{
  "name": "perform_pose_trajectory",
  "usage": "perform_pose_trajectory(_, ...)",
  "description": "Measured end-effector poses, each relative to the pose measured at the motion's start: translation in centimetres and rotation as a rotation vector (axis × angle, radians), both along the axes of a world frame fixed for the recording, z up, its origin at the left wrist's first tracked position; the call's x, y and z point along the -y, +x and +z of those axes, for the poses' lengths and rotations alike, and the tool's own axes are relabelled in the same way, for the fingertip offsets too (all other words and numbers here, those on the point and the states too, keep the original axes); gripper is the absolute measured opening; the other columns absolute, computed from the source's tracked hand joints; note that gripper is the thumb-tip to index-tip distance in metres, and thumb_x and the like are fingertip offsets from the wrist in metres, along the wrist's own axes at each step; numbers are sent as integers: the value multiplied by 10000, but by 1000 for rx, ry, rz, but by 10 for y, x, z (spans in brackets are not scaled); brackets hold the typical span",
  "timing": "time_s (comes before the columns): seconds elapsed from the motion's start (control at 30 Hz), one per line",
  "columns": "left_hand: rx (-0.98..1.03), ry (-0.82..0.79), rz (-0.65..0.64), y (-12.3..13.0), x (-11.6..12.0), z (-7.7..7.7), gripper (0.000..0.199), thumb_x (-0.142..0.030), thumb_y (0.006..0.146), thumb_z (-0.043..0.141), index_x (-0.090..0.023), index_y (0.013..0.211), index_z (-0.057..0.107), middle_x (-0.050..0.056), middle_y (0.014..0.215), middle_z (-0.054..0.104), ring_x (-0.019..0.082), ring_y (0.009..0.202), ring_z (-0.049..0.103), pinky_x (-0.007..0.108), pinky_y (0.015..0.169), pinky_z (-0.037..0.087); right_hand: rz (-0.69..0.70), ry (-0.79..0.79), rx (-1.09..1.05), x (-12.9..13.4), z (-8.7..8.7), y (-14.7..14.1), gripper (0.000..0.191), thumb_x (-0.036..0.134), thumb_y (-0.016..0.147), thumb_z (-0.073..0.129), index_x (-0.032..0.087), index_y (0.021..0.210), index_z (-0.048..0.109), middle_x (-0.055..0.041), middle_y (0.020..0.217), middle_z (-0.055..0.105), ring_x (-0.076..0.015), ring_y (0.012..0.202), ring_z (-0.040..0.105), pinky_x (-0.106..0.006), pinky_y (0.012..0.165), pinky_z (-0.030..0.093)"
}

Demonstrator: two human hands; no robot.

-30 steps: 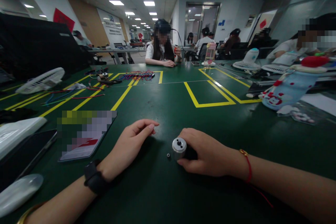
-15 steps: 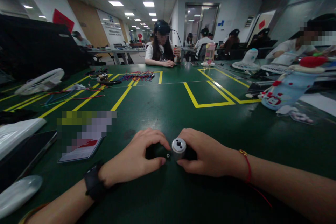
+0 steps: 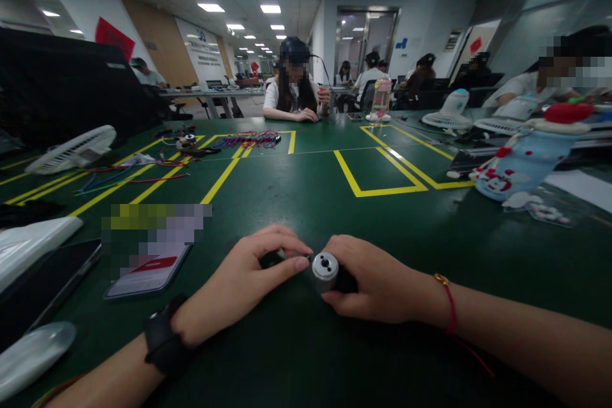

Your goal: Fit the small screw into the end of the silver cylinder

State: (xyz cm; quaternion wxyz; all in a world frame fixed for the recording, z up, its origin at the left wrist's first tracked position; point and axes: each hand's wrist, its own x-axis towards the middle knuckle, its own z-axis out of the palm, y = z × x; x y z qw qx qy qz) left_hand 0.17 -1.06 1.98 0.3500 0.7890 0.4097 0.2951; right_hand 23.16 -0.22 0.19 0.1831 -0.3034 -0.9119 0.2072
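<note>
My right hand (image 3: 366, 274) is wrapped round a silver metal cylinder (image 3: 326, 274), which stands upright. Its round top has a dark centre and smaller dark holes beside it. Close to its left side, my left hand (image 3: 258, 268) pinches thumb and index finger together. A tiny metal part, barely showing at the fingertips, seems to be in that pinch; its shape is mostly covered.
A phone (image 3: 148, 268) lies left of my left hand, with a computer mouse (image 3: 36, 357) nearer the edge. Bundled wires (image 3: 248, 139) lie further back. On the right stands a blue bottle (image 3: 521, 162). Another person (image 3: 294, 89) sits across the green table (image 3: 287, 191).
The thumb and index finger of my left hand have closed, and the tiny ring-shaped part seen beside the cylinder no longer lies there. My right hand keeps its grip.
</note>
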Motion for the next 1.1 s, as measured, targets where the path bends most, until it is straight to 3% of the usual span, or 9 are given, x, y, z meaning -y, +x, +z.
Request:
perform_pose_trajectory(0.2,53,166,91,12,10,8,175,-227,893,616,-337,999,701,-25,960,620,160,901,599,279,797,464,-6,43,16,0,-1,-1,246,291,778,655,165,939,518,-46,893,559,-168,747,468,-297,658,375)
perform_pose_trajectory(0.63,-107,214,2,17,18,7,256,-195,918,543,-293,1108,683,17,1009,614,177,930,584,298,808,460,-13,58,38,-1,-4,-2,237,300,781,647,165,928,520,-45,881,550,-174,750,470,-299,651,369)
perform_pose_trajectory(0.83,3,64,95,13,16,3,218,-254,930,534,-274,1103,665,12,1050,631,187,979,581,315,870,434,11,34,1,0,-2,-1,265,280,770,664,163,964,527,-54,924,573,-176,784,481,-303,696,389)
perform_pose_trajectory(0.97,100,-199,236,10,7,-8,201,-346,931,529,-270,1028,687,-6,936,667,177,843,596,295,756,440,4,16,-2,0,-2,-1,274,269,760,676,168,970,531,-45,917,577,-172,778,481,-297,687,389)
perform_pose_trajectory(1.1,160,-280,281,8,3,-17,206,-385,906,565,-248,957,709,-12,816,652,164,771,569,278,706,409,-3,6,4,-1,-2,-1,269,276,763,673,170,970,537,-49,917,575,-178,780,481,-302,691,391)
